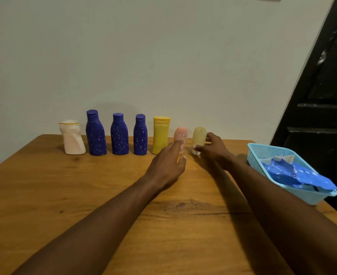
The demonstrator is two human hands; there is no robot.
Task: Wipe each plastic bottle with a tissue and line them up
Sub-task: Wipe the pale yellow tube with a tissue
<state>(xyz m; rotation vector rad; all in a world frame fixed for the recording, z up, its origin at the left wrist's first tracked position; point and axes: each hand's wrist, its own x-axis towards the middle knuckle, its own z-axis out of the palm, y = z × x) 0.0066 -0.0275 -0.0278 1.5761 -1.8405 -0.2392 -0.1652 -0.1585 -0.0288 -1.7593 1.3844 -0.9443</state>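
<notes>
Seven plastic bottles stand in a row at the back of my wooden table [44, 195], close to the pale wall [163, 56]. From the left there is a white bottle [73, 138] that leans a bit. Next come three dark blue bottles with little white specks: the first blue bottle [96, 133], the middle blue bottle [119, 135] and the third blue bottle [140, 135]. After them is a yellow bottle [160, 135] with a flat top. Then come two small ones, a little pink bottle [181, 133] and a little pale yellow bottle [199, 134]. The pale yellow one stands on its white cap.

My left hand [167, 165] reaches out to the little pink bottle. My pointer finger lies against its front and my thumb is low down by its bottom. I cannot tell if I am really pinching it or only touching it.

My right hand [213, 149] holds the little pale yellow bottle. My thumb is low by the white cap and my fingers curl round its right side, so I am pinching it. It stands on the table just beside the pink one, at the right end of the row.

On the right edge of the table is a light blue basket [263, 153]. Inside it lies a torn blue tissue pack [294, 173] with a bit of white tissue sticking up. Behind the basket is a dark door [322, 96].
</notes>
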